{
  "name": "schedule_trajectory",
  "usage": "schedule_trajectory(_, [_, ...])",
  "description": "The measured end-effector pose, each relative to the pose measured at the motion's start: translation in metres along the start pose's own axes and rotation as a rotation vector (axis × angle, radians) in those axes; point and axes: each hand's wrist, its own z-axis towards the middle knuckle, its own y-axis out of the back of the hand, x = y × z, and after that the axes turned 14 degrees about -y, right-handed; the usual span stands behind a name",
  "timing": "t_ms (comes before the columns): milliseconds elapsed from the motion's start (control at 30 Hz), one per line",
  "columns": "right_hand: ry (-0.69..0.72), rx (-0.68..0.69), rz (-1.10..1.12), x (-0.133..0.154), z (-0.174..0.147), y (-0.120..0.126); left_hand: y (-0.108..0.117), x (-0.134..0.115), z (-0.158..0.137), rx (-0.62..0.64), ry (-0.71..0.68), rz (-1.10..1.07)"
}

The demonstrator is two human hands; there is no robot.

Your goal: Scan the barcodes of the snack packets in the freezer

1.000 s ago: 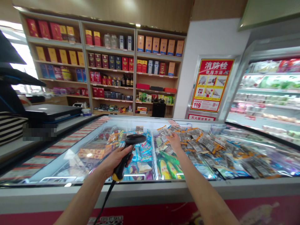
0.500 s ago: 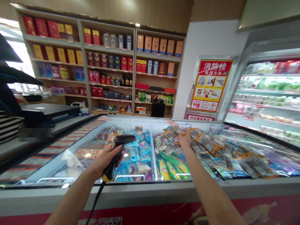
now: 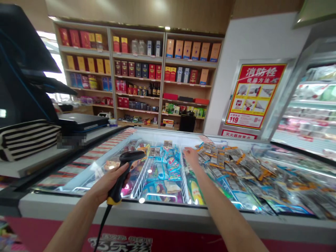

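Note:
My left hand (image 3: pixel 115 180) is wrapped round the handle of a black and yellow barcode scanner (image 3: pixel 120 182). The scanner's head points up and to the right, and its cord hangs down in front of the freezer. My right hand (image 3: pixel 191 156) hovers over the chest freezer with its fingers curled in; whatever they may hold is hidden. To its right lies a spread pile of small grey and orange packets (image 3: pixel 238 162) on the freezer's glass top. Blue ice cream packs (image 3: pixel 168 164) show beneath the glass between my hands.
The chest freezer (image 3: pixel 168 211) spans the front, with white wire dividers (image 3: pixel 143 178) inside. A counter at left carries a striped pouch (image 3: pixel 30 138) and a dark checkout machine (image 3: pixel 23 66). Shelves of boxes (image 3: pixel 136 71) stand behind; a lit refrigerated display (image 3: pixel 315 112) is at right.
My right hand has moved left, off the packet pile. My left hand still grips the scanner, slightly further left and lower. The view has turned left, showing more of the counter.

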Motion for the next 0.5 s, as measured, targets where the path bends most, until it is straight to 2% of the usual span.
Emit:
schedule_trajectory(133, [0.273, 0.27, -0.196, 0.049, -0.033, -0.055, 0.016, 0.001, -0.003, -0.005, -0.014, 0.008])
schedule_trajectory(267, [0.57, 0.435, -0.483, 0.064, -0.051, -0.084, 0.022, 0.004, -0.004, 0.025, -0.036, -0.003])
schedule_trajectory(367, [0.63, 0.453, -0.679, 0.059, -0.06, -0.082, 0.018, 0.005, -0.004, 0.012, -0.031, -0.016])
schedule_trajectory(500, [0.567, 0.394, -0.795, 0.054, -0.066, -0.057, 0.008, 0.007, -0.002, 0.01, -0.014, -0.034])
